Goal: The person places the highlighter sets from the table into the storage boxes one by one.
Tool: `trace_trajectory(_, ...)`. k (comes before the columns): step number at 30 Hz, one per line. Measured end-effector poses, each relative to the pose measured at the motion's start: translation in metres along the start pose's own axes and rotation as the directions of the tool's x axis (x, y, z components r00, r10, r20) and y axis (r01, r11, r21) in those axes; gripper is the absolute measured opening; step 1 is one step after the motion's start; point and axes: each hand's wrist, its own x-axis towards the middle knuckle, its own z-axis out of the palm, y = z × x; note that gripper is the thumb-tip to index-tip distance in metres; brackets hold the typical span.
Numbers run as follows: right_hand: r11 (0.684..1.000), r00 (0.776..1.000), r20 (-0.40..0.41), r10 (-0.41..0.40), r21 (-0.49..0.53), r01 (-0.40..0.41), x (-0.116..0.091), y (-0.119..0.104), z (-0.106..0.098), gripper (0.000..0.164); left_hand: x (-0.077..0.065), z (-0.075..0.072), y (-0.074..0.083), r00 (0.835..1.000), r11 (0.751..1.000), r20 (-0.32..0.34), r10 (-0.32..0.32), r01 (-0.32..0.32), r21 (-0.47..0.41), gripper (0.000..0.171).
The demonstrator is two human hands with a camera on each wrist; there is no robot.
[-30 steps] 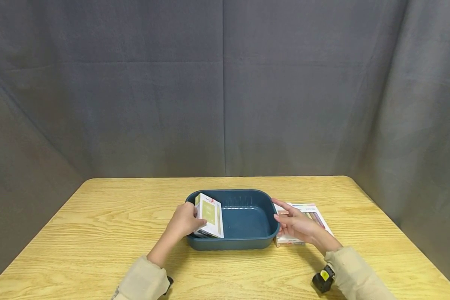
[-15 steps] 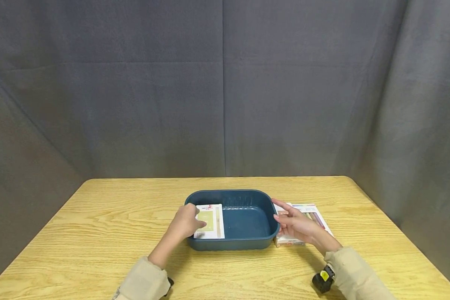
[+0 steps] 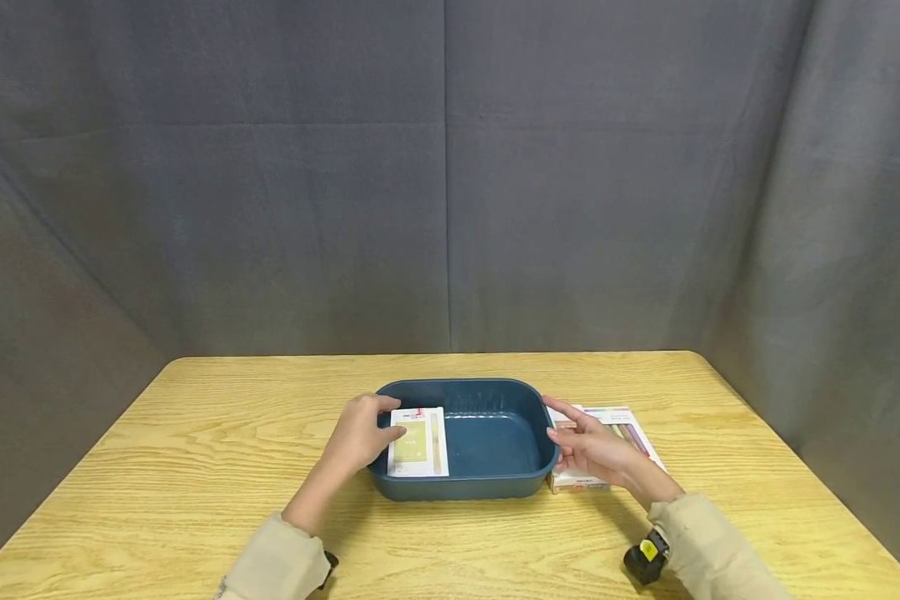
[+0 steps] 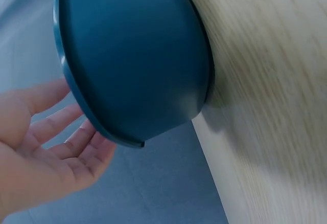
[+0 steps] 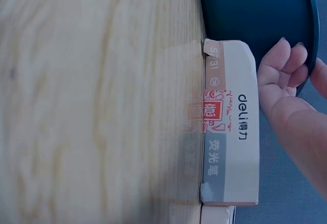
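The left hand [image 3: 358, 432] is spread at the left rim of the blue tub [image 3: 465, 488], its thumb reaching over the edge of a white box [image 3: 422, 448] with a green panel — whether it touches, I cannot tell. The right hand [image 3: 600, 452] pinches the tub's right rim between thumb and fingers. The white box lies inside, at the tub's left end; just outside, to the right, more boxes [image 3: 621, 414] lie on the table [image 3: 232, 450]. Setting the box down looks nearly finished — the next move seems to call for lifting the left hand clear without nudging it.
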Motion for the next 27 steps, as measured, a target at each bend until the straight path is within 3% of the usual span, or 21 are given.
trace_trajectory(11, 1.0, 1.0, -0.02, -0.001, -0.011, 0.001, 0.0, -0.001, 0.001, 0.064, 0.0, -0.01, -0.003, 0.994, 0.999, 0.1, -0.041, 0.042, -0.002, 0.048)
trace_trajectory(21, 0.998, 0.998, -0.061, 0.024, -0.053, -0.027, -0.002, -0.005, 0.001, 0.065, -0.001, -0.018, -0.013, 0.986, 0.996, 0.162, -0.03, 0.043, -0.079, 0.056)
trace_trajectory(27, 0.995, 0.994, -0.107, 0.025, -0.09, -0.035, -0.006, -0.012, -0.006, 0.063, -0.003, -0.023, -0.016, 0.978, 0.993, 0.2, -0.059, 0.079, -0.09, 0.062)
